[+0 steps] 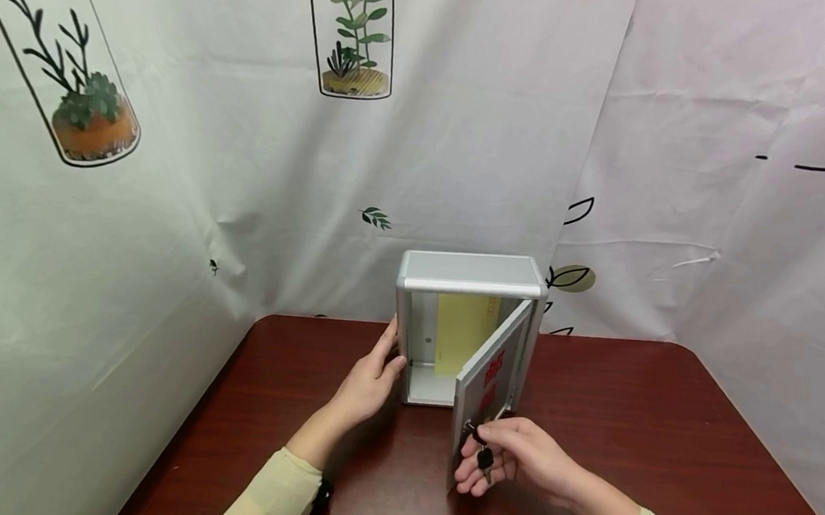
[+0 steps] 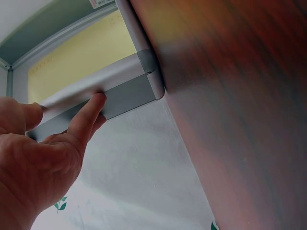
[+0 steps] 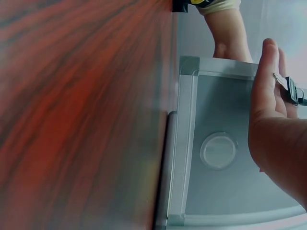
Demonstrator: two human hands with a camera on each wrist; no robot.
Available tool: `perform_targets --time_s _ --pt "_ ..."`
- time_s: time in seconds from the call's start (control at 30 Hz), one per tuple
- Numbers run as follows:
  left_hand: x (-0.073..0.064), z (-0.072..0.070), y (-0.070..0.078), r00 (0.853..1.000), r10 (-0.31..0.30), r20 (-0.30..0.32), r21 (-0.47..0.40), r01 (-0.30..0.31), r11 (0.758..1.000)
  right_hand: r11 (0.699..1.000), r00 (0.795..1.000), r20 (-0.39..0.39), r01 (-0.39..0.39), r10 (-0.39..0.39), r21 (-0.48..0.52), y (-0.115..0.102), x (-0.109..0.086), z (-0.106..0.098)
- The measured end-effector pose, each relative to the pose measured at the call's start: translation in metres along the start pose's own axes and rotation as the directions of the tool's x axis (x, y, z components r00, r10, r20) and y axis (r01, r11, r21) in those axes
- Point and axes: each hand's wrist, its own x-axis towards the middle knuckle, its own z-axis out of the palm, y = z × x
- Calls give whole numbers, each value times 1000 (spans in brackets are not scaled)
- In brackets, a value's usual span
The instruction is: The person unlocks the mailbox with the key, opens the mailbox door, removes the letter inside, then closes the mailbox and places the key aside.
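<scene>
A silver-grey metal box (image 1: 467, 263) stands upright on the table, its hinged door (image 1: 488, 385) swung out toward the front. The door bears red characters. Inside leans a yellow envelope (image 1: 455, 331). My left hand (image 1: 364, 386) rests along the box's left side, fingers fairly straight and thumb at the front edge. At the door's free edge, my right hand (image 1: 518, 451) pinches a black-headed key (image 1: 476, 433) at the lock. A second key (image 1: 485, 460) dangles below it, over the extended fingers. In the right wrist view the door's inner face (image 3: 218, 189) shows a round disc.
The dark red wooden table (image 1: 613, 403) extends around the box to both sides. White cloth (image 1: 290, 178) printed with plants hangs close behind the table and along its left and right. A dark band (image 1: 322, 495) shows at the left wrist.
</scene>
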Motion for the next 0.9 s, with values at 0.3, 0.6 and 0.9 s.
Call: perform_targets --time_s 0.3,0.6,0.9 --pt "0 0 0 1000 1 -3 20 -1 1000 999 998 53 37 -37 10 -1 -18 -9" --pt "0 -2 0 1000 -26 14 25 26 999 998 991 122 60 -63 30 -4 -34 -20" --pt "0 -2 1 1000 -23 7 23 23 999 999 989 144 46 -46 4 -14 -46 -30"
